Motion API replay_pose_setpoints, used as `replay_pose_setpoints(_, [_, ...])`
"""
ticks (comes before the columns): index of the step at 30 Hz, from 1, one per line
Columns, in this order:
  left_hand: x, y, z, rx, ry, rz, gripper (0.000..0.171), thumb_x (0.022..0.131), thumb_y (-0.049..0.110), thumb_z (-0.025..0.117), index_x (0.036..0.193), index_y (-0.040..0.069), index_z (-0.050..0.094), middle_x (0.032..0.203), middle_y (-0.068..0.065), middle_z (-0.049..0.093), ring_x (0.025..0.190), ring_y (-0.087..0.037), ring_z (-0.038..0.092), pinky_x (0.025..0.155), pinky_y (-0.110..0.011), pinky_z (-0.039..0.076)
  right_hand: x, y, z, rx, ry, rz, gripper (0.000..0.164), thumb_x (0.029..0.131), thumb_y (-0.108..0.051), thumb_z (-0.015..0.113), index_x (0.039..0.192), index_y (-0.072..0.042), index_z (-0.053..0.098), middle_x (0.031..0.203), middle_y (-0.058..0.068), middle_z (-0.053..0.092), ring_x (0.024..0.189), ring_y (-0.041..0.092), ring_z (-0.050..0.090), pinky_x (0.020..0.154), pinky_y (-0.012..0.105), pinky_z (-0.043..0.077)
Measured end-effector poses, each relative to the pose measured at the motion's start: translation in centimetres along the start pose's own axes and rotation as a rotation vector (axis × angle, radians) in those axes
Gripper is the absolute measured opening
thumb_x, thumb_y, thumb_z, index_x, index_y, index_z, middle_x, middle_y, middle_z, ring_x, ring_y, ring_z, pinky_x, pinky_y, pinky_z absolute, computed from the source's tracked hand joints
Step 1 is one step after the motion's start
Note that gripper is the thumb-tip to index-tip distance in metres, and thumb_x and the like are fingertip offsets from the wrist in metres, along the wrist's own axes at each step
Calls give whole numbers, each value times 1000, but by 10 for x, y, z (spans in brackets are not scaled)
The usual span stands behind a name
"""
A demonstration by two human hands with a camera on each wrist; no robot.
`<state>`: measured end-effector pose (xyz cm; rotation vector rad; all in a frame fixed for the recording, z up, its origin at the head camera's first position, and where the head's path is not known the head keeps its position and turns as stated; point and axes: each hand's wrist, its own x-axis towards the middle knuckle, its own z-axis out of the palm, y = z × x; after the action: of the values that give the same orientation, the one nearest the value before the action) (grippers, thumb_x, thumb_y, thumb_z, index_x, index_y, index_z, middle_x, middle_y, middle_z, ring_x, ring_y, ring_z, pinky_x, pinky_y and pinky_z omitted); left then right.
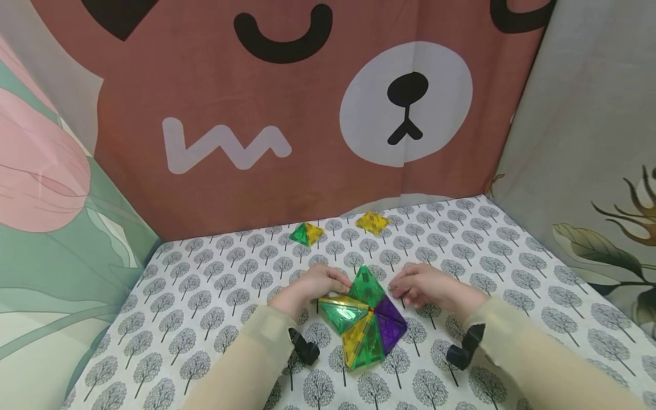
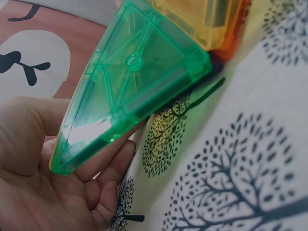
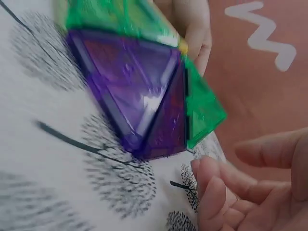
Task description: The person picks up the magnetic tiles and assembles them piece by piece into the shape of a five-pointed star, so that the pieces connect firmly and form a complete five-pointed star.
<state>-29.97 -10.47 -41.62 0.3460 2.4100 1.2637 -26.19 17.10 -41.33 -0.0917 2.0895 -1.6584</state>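
A star-like cluster of translucent magnetic tiles (image 1: 361,341), with green, yellow and purple triangles joined at a raised middle, sits on the patterned cloth between both hands. My left hand (image 1: 319,283) grips its far left side; in the left wrist view the thumb goes behind a green tile (image 2: 127,62) and the fingers reach beneath it. My right hand (image 1: 427,286) is apart from the cluster on the right, its fingers loosely bent with nothing in them. Purple tiles (image 3: 127,82) and a green triangle (image 3: 203,108) face it in the right wrist view.
Toward the back lie a small green-and-yellow tile pyramid (image 1: 306,234) and a yellow tile piece (image 1: 372,222). A tree-print cloth (image 1: 205,330) covers the surface. Behind it hangs a curtain with a bear face (image 1: 318,102), and printed fabric flanks both sides.
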Motion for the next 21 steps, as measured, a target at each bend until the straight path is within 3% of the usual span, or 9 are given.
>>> replay_pose_setpoints(5, [-1, 0, -1, 22, -6, 6, 11, 87, 18, 75, 97, 17, 79, 116, 1, 66, 106, -21, 57, 93, -42, 47, -44, 9, 4, 104, -70, -5, 34, 98, -17, 54, 114, 13, 57, 98, 18, 68, 68, 15, 64, 58, 23, 53])
replay_pose_setpoints(11, [-4, 1, -3, 25, -11, -3, 13, 89, 16, 72, 99, 14, 79, 114, 0, 66, 104, -21, 59, 94, -44, 47, -91, 21, 20, 319, -151, 7, 33, 101, -21, 51, 119, 6, 55, 118, 21, 64, 89, 23, 67, 70, 32, 56])
replay_pose_setpoints(16, [-6, 3, -3, 18, -15, -49, 13, 88, 19, 72, 99, 16, 79, 100, 1, 67, 91, -19, 61, 92, -45, 48, -110, 31, 30, 511, -223, 6, 34, 104, -19, 45, 129, 5, 49, 128, 20, 59, 103, 25, 63, 84, 35, 55])
replay_pose_setpoints(21, [-7, 5, -1, 9, -13, -58, 14, 88, 20, 73, 100, 16, 79, 96, 1, 67, 90, -18, 60, 93, -46, 47, -116, 36, 39, 637, -270, -30, 43, 105, -16, 41, 141, 6, 37, 135, 19, 55, 115, 27, 58, 97, 38, 49])
